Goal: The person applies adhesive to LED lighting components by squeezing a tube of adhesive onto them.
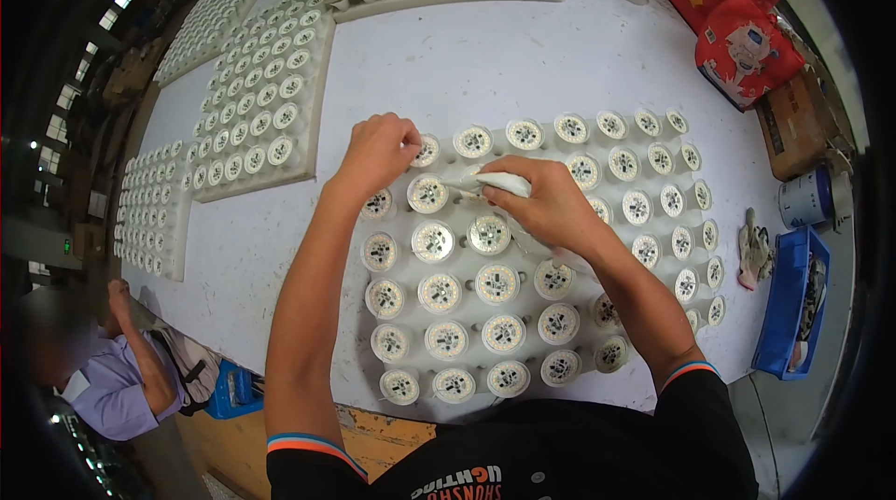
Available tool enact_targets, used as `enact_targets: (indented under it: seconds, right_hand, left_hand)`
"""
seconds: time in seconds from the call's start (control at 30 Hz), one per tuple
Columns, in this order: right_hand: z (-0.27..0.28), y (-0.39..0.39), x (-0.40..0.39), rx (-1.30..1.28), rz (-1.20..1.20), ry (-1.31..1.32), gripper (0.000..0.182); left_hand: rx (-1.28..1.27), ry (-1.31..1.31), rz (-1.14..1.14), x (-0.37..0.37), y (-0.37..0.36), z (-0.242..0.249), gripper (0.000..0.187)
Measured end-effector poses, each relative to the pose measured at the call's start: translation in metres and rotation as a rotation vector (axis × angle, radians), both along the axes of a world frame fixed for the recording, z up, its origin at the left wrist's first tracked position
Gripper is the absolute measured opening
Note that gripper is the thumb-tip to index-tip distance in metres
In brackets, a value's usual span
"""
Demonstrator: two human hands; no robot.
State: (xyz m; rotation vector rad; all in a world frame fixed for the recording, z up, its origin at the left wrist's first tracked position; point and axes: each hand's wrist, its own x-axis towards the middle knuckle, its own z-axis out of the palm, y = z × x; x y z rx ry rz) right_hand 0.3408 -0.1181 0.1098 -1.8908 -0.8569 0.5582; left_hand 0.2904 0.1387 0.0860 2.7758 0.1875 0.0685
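We see the left hand [381, 150] at the upper left of the middle tray [467, 311], fingers drawn in narrow beside a round lamp [426, 151]; whether they pinch anything, we cannot tell. Right of it, near the centre of the frame, the right hand [543, 197] grips a white object [505, 184], perhaps a soft tube, over the rows of round lamps with dotted faces. We find more filled trays [322, 98] at the upper left and stacked trays [448, 7] along the top. Red bags [747, 50] lie at the upper right, with a blue bin [787, 306] and a glove [752, 253] below them. At the lower left we see another person [117, 379].
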Motion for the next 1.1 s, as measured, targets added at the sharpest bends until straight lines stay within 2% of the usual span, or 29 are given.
enact_targets:
  seconds: [0.1, 0.23, 0.4, 0.53, 0.6, 0.7, 0.8, 1.1]
  right_hand:
    - [-0.004, -0.002, -0.001, 0.047, -0.016, -0.035, 0.028]
    - [-0.005, 0.0, 0.004, 0.06, -0.023, -0.026, 0.028]
    - [-0.001, -0.003, 0.001, 0.039, -0.01, 0.029, 0.031]
    - [-0.012, -0.002, 0.0, 0.114, -0.037, -0.077, 0.028]
    - [0.003, -0.003, -0.002, 0.022, -0.018, 0.114, 0.028]
    - [-0.005, -0.003, 0.0, 0.083, -0.018, 0.034, 0.027]
    - [-0.005, -0.003, 0.001, 0.095, -0.028, 0.013, 0.027]
    - [-0.003, -0.009, 0.001, 0.086, -0.03, 0.053, 0.03]
  left_hand:
    - [0.08, -0.031, -0.054, 0.003, -0.003, 0.0, 0.01]
    - [0.087, 0.103, 0.063, 0.003, -0.012, 0.009, 0.011]
    - [0.07, -0.006, 0.114, -0.005, -0.013, -0.001, 0.011]
    - [0.131, -0.109, 0.064, -0.008, -0.006, -0.013, 0.011]
    - [0.08, -0.044, 0.11, -0.011, -0.011, -0.011, 0.013]
    - [-0.011, -0.012, 0.167, -0.005, -0.011, 0.002, 0.016]
    - [-0.021, 0.088, 0.106, 0.002, -0.007, 0.007, 0.015]
    - [0.097, 0.198, 0.072, 0.016, -0.005, 0.011, 0.011]
